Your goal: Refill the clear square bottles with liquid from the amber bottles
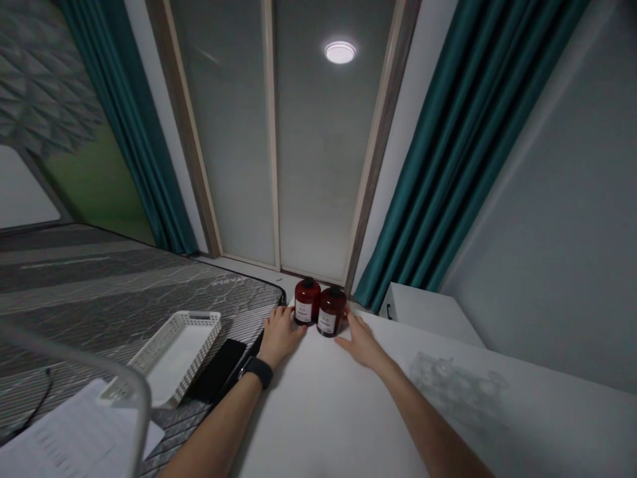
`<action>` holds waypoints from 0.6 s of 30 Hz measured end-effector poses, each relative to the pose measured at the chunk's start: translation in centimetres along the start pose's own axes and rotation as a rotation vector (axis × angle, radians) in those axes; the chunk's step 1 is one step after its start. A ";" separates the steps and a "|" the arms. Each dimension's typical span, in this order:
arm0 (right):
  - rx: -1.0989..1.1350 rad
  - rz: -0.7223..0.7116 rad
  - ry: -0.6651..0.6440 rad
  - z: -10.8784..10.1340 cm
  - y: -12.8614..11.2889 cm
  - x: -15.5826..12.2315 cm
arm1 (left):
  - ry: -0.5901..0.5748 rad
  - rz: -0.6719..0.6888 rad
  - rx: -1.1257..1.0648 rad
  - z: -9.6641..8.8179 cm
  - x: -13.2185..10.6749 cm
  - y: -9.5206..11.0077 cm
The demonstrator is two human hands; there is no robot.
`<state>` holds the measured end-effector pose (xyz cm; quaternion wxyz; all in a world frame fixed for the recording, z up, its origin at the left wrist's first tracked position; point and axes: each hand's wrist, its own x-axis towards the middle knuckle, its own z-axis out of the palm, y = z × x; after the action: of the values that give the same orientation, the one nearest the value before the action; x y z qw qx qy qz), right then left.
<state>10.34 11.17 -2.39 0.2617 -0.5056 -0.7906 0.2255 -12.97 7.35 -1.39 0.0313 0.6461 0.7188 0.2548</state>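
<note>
Two dark red bottles with black caps and white labels stand upright side by side at the far end of the white table point(318, 411). My left hand point(281, 337), with a black watch point(259, 372) on its wrist, is curved against the left bottle point(307, 302), thumb in front near its base. Around the outer side of the right bottle point(332, 311) my right hand point(362, 340) is curved, thumb low in front and fingertips partly hidden behind it. The bottles touch or nearly touch.
Several clear, see-through items point(458, 385) lie on the table's right. To the left, a white basket point(174, 358), a black flat object point(221, 368) and printed paper point(74, 438) rest on a grey patterned mattress point(149, 285). A grey curved tube point(142, 398) crosses the lower left. Beyond stands a white cabinet point(428, 312).
</note>
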 end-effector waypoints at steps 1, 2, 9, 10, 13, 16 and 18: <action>-0.006 -0.005 0.011 0.4 0.0 0.2 | -0.003 -0.002 0.004 0.0 0.0 0.0; -0.012 -0.012 0.020 0.7 -0.1 0.5 | -0.007 -0.005 0.005 0.0 0.1 0.0; -0.049 -0.053 0.033 1.3 -0.3 3.1 | -0.025 -0.065 -0.025 0.5 2.5 -0.3; -0.053 -0.057 0.030 1.3 -0.3 3.5 | -0.025 -0.070 -0.035 0.6 2.9 -0.4; -0.064 -0.057 0.017 1.1 -0.5 4.7 | -0.013 -0.079 -0.074 0.9 4.0 -0.8; -0.067 -0.047 0.000 1.0 -0.6 5.5 | 0.009 -0.081 -0.126 1.4 4.5 -1.3; -0.065 -0.044 -0.010 0.9 -0.6 5.9 | 0.022 -0.083 -0.169 1.7 4.7 -1.6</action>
<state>7.25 16.24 -1.64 0.2462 -0.4951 -0.8098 0.1965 -14.53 12.34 -2.18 0.0885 0.6079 0.7212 0.3201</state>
